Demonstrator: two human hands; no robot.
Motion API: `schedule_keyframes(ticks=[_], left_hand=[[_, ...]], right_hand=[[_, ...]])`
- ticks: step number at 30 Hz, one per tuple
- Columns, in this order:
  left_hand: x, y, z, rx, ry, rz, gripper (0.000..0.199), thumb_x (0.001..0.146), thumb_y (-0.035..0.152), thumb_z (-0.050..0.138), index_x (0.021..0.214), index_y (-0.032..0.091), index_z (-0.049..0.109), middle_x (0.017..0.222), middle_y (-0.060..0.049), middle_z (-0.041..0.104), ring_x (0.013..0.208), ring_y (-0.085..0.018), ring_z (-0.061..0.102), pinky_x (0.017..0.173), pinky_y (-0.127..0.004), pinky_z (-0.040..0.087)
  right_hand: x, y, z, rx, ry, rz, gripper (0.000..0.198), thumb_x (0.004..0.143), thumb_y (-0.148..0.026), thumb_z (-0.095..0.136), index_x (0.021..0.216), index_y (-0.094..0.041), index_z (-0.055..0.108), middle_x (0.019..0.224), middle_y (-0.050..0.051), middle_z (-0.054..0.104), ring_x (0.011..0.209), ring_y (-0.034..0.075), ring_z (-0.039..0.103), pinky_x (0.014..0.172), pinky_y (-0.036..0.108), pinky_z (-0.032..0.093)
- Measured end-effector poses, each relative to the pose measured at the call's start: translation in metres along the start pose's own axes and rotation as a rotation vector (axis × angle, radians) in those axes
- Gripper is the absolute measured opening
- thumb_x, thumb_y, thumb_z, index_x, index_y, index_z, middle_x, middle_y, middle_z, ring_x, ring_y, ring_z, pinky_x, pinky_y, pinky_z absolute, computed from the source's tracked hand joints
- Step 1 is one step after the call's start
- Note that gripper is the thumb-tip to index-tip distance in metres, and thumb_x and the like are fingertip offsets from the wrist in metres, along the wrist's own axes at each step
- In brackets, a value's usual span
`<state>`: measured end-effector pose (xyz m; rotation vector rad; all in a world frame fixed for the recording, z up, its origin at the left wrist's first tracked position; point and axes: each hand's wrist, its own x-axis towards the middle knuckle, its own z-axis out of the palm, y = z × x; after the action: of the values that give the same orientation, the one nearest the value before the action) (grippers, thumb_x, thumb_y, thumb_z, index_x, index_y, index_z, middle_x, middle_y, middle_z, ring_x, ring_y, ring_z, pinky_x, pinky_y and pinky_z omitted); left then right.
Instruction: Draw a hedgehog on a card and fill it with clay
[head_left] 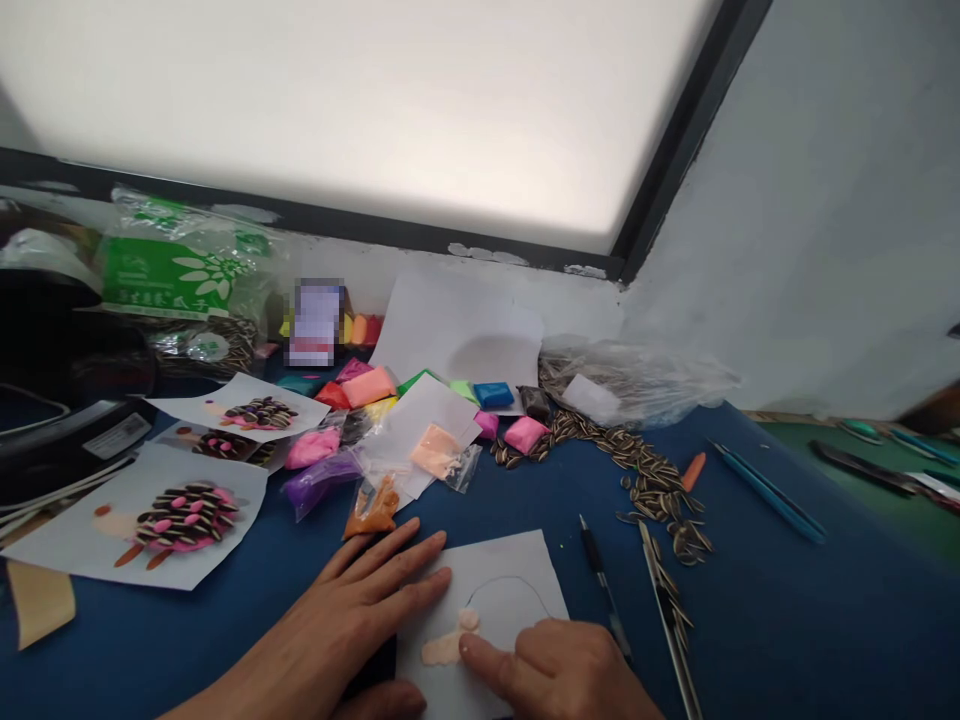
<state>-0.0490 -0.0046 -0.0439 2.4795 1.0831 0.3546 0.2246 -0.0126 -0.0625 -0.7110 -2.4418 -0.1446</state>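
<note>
A large frosted window (352, 100) at the far side is blown out to near white and supplies almost all the light, soft and diffuse. The grey wall (810, 200) on the right is evenly lit. The blue tabletop (787, 620) looks dim and saturated by contrast, with only faint, soft shadows beside the paper sheets. The far left corner falls nearly black. The plastic bags (637, 385) catch pale glare. The picture is slightly soft overall, with straight lines bending toward the edges, and one small patch (315, 322) is pixelated.
</note>
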Motion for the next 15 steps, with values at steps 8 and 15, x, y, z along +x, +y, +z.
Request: schedule_keyframes(ticks=[8, 15], left_hand=[[-0.001, -0.004, 0.002, -0.001, 0.010, 0.009, 0.074, 0.096, 0.048, 0.072, 0.160, 0.042, 0.035, 0.166, -0.001, 0.031, 0.151, -0.041, 0.027, 0.116, -0.069, 0.032], [-0.001, -0.004, 0.003, -0.005, 0.019, 0.008, 0.075, 0.095, 0.047, 0.073, 0.160, 0.043, 0.035, 0.166, 0.000, 0.030, 0.151, -0.041, 0.028, 0.115, -0.068, 0.033]], right_hand=[[0.003, 0.004, -0.009, 0.117, -0.117, 0.010, 0.038, 0.093, -0.007, 0.043, 0.119, -0.014, 0.069, 0.058, -0.001, 0.066, 0.043, 0.015, 0.057, 0.043, 0.027, 0.033], [-0.003, 0.006, -0.006, 0.175, -0.035, 0.016, 0.042, 0.085, -0.002, 0.042, 0.118, -0.013, 0.065, 0.060, -0.001, 0.066, 0.044, 0.014, 0.053, 0.044, 0.026, 0.034]])
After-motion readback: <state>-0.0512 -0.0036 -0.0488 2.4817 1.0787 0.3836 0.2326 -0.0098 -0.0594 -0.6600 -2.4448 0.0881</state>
